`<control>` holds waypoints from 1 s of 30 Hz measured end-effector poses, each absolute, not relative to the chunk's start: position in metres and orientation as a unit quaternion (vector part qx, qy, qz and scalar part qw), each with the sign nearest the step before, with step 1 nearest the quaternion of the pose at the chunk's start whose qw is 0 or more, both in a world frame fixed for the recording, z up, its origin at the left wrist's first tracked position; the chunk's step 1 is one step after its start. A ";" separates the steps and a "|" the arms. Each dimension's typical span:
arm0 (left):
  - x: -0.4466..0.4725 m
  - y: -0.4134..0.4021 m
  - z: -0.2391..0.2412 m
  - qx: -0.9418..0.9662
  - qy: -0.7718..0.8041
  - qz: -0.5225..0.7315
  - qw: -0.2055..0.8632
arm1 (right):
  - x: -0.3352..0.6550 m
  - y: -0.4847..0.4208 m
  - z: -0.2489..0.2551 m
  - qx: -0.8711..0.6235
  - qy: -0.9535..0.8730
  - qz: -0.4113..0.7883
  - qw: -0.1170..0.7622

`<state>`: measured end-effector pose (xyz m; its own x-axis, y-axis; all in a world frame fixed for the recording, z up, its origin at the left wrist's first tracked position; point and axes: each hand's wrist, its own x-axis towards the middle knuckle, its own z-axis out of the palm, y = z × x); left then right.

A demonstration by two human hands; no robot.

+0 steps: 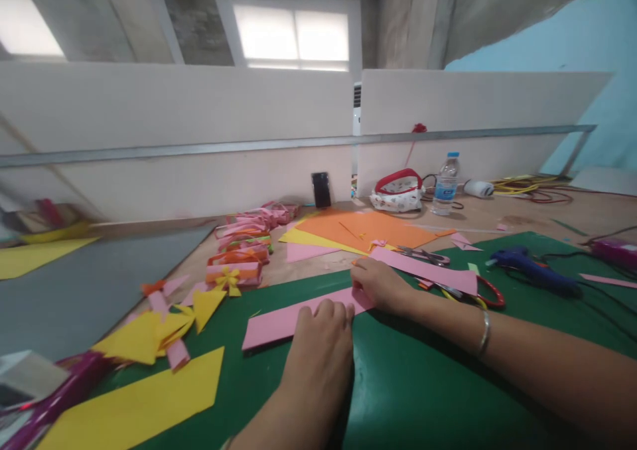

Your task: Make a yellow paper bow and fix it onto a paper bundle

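Note:
A folded pink paper strip (273, 325) lies slantwise on the green cutting mat (398, 397). My left hand (323, 337) presses on its middle with fingers curled together over the near edge. At the strip's right end, my right hand (378, 285) is closed on the paper, the thumb hidden from view. Just beyond the right hand, a second pink strip (428, 271) rests over scissors with a red handle (492, 293). Another pair of scissors (423, 256) lies behind it.
Yellow paper pieces (142, 337) and a yellow strip (149, 400) lie at left, near a row of folded pink and orange pieces (236, 274). Orange sheets (368, 227) sit behind. A blue glue gun (535, 271), water bottle (445, 188), pouch (397, 192) and phone (321, 190) stand around.

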<state>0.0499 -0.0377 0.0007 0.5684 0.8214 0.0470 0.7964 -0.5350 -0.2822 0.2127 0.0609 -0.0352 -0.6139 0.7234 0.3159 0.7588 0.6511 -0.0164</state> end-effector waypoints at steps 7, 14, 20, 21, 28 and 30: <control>-0.002 -0.055 -0.002 -0.859 -0.488 0.041 0.148 | 0.215 0.058 -0.033 -0.412 -0.897 -0.046 0.154; -0.029 -0.049 0.008 -0.837 -0.528 -0.065 0.130 | 0.213 0.057 -0.030 -0.417 -0.896 -0.045 0.146; -0.035 -0.027 0.011 -0.824 -0.554 -0.058 0.102 | 0.212 0.056 -0.028 -0.430 -0.893 -0.052 0.122; -0.032 -0.019 0.008 -0.829 -0.549 -0.051 0.091 | 0.214 0.057 -0.027 -0.432 -0.893 -0.050 0.117; -0.037 0.016 -0.031 -0.861 -0.508 -0.019 0.012 | 0.195 0.045 0.008 -0.457 -0.879 -0.019 0.133; -0.029 0.025 -0.041 -0.869 -0.490 -0.062 0.020 | 0.165 0.029 0.022 -0.458 -0.878 0.001 0.140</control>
